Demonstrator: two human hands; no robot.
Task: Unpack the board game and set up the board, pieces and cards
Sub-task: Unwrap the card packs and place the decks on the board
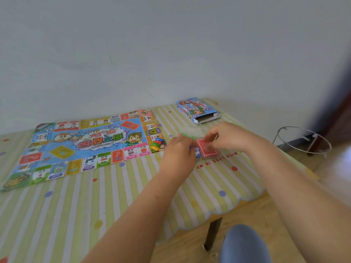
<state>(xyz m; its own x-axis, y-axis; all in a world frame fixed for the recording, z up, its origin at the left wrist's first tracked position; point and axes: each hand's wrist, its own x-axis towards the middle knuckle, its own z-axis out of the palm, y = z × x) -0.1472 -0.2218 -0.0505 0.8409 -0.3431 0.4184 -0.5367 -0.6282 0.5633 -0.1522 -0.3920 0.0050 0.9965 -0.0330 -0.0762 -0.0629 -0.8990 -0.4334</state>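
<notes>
- You are holding the red card stack on the desk, just right of the board, probably to square the cards before placing them.
- Your right hand is curling over the stack's far edge, its grip clamped on the cards.
- Your left hand is meeting the stack's left side. Its fingers are hidden, so you cannot tell the grip state.
- The coloured pieces are sitting piled on the board's near right corner.
- The box is lying open-ended at the far edge of the desk, well apart from the work.
</notes>
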